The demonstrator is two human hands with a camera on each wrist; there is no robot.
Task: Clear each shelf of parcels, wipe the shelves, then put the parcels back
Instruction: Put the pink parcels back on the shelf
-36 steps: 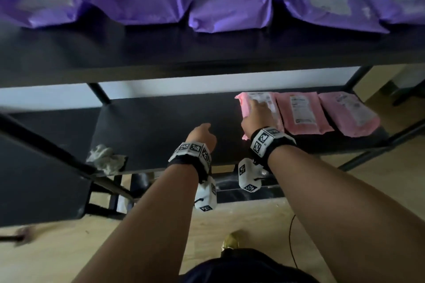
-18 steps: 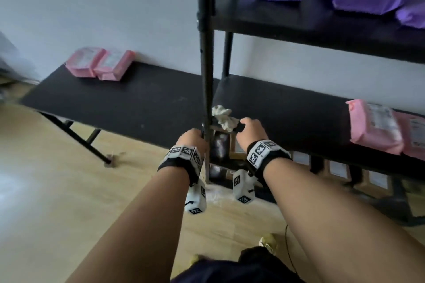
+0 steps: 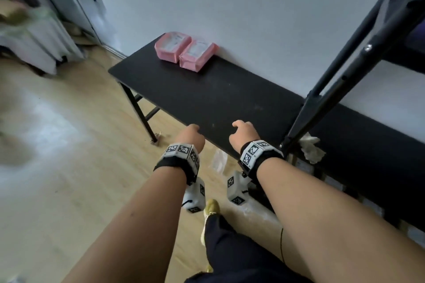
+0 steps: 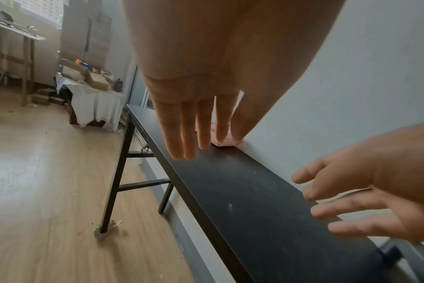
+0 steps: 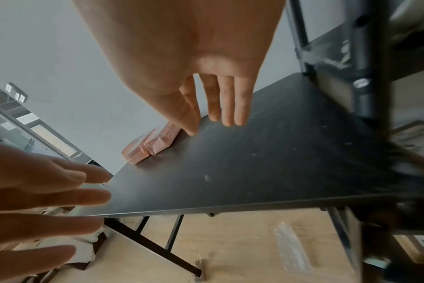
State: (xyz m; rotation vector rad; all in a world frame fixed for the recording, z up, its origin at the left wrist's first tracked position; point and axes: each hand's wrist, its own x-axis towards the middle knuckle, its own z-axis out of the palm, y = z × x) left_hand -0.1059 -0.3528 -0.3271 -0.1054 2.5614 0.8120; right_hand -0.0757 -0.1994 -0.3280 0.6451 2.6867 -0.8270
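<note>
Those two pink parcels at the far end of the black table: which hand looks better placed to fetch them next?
Probably the left hand. Both hands are empty with fingers extended, but the pink parcels lie toward the left end of the black table, and the right hand sits nearer the shelf post.

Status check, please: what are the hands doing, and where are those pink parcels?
Left hand and right hand open, empty, above the black table. Two pink parcels side by side at its far end. Nothing between.
</note>
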